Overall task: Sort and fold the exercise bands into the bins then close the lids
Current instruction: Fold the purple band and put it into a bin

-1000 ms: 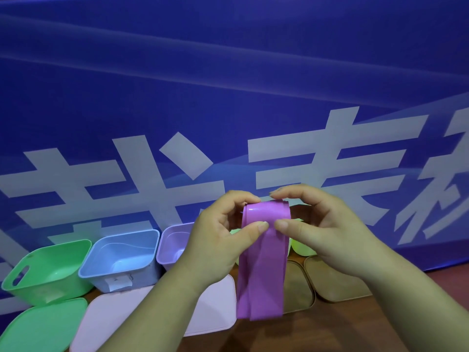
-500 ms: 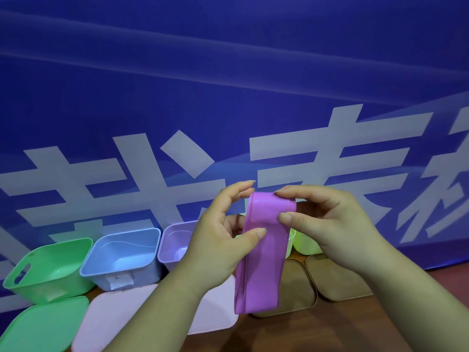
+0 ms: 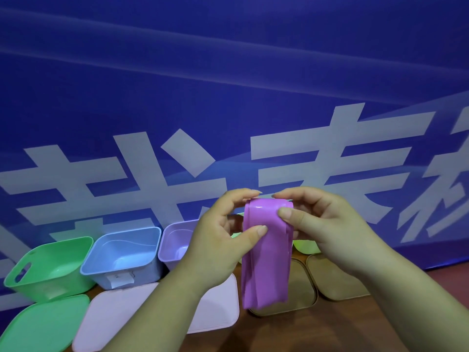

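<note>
Purple exercise band (image 3: 266,257), folded, hangs above the bench (image 3: 330,334), pinched at its top fold by both hands: left hand (image 3: 223,240) thumb on front, right hand (image 3: 322,224) likewise. Green bin (image 3: 48,270), blue bin (image 3: 121,257), lilac bin (image 3: 177,240) open behind.

Your left grip (image 3: 218,240) covers the right half of the purple bin (image 3: 177,240). The yellow-green bin (image 3: 305,246) sits mostly behind the purple band (image 3: 266,262) and your right grip (image 3: 327,229); only slivers show. The band also hides the left part of the nearer tan lid (image 3: 300,288). Your left forearm (image 3: 157,308) crosses the pink lid (image 3: 111,318), so can't tell if that's one lid or two. The green lid (image 3: 43,323) is cut off at the bottom-left edge. The label (image 3: 119,279) on the blue bin (image 3: 144,273) is too small to read.
</note>
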